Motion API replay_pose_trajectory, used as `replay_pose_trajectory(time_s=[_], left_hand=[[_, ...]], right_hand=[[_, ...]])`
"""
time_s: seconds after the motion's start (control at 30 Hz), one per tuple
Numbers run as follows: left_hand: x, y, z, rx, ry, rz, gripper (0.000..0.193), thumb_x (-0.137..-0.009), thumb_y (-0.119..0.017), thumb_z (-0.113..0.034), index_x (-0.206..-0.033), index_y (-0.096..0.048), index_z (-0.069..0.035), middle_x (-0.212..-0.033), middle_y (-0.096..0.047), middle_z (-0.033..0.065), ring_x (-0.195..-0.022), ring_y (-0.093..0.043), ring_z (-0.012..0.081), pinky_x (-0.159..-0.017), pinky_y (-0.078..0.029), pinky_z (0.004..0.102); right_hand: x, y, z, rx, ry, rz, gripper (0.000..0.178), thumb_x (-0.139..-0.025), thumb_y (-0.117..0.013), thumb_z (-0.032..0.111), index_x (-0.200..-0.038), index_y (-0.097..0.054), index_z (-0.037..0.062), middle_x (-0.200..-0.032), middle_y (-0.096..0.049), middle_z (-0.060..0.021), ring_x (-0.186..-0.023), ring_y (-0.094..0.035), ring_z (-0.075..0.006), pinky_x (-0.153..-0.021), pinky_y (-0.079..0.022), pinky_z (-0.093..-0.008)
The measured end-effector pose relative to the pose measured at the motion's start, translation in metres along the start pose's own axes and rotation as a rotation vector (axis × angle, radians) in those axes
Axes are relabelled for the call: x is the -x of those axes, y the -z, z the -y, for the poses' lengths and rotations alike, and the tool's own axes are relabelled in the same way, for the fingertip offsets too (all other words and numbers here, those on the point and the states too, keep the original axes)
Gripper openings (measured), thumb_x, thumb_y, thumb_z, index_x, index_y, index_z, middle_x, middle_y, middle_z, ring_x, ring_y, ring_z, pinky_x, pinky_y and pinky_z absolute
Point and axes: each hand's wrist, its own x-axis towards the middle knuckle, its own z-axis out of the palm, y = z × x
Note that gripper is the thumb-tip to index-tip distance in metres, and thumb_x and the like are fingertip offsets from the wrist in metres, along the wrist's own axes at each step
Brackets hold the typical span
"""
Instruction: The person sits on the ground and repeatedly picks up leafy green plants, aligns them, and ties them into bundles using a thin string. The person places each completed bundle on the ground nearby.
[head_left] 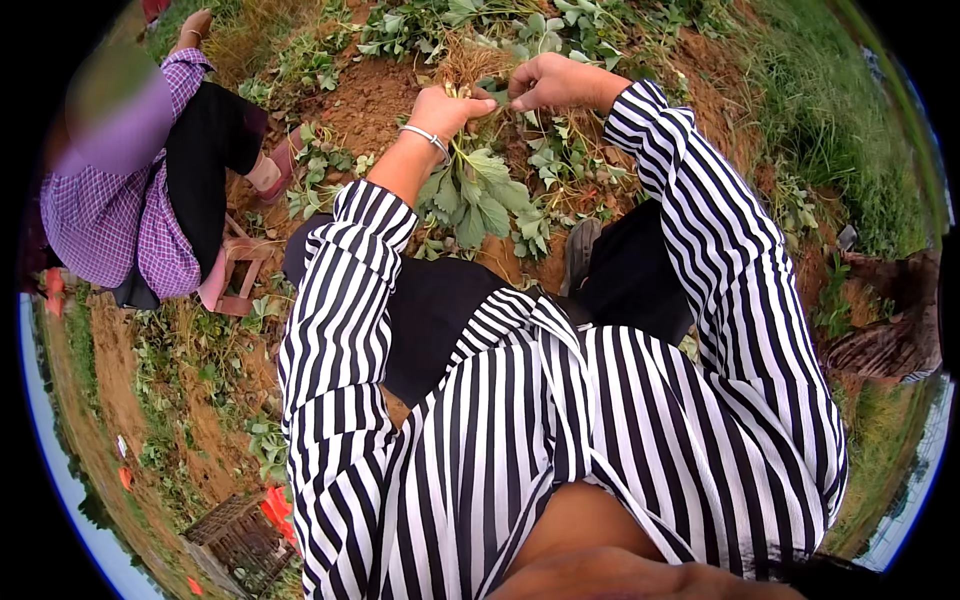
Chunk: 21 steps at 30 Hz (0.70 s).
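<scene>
In my left hand (447, 112) is a bunch of strawberry plants (475, 195), gripped around its stems. Its green toothed leaves hang down toward my lap, and the tangled brown roots (472, 62) stick up past my fingers. Close by on the right, my right hand (550, 82) has its thumb and fingers pinched together, a small gap from the left thumb. What those fingertips hold, if anything, is too small to make out. Low leafy plants (555, 160) on reddish soil surround both hands.
At the left a person in a purple checked shirt (90, 225) sits beside a pink stool (235, 270). Tall grass (830, 140) grows on the right, near a brown bundle (890, 325). A slatted crate (235, 540) and a red bag (279, 512) lie at lower left.
</scene>
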Motion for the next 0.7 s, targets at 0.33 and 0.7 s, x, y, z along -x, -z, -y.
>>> replay_pose_trajectory(time_s=[0.33, 0.7], left_hand=[[0.047, 0.0, 0.006, 0.041, -0.104, 0.07, 0.027, -0.066, -0.068, 0.002, -0.091, -0.059, 0.0, -0.083, -0.062, 0.0056, -0.07, -0.059, 0.0151, -0.057, -0.045, 0.0271], [0.068, -0.023, 0.037, -0.014, -0.152, -0.477, 0.021, -0.057, -0.072, -0.001, -0.075, -0.061, 0.0, -0.07, -0.061, 0.0057, -0.058, -0.056, 0.0162, -0.057, -0.045, 0.0281]], right_hand=[[0.027, -0.042, 0.033, -0.698, -0.194, -0.273, 0.024, -0.082, -0.059, 0.026, -0.087, -0.061, 0.0027, -0.079, -0.06, -0.0028, -0.072, -0.056, -0.0117, -0.065, -0.044, -0.0254], [0.07, -0.073, 0.042, -0.13, 0.035, -1.138, 0.029, -0.077, -0.062, 0.033, -0.084, -0.061, 0.0043, -0.065, -0.06, -0.0059, -0.056, -0.056, -0.0149, -0.054, -0.044, -0.0289]])
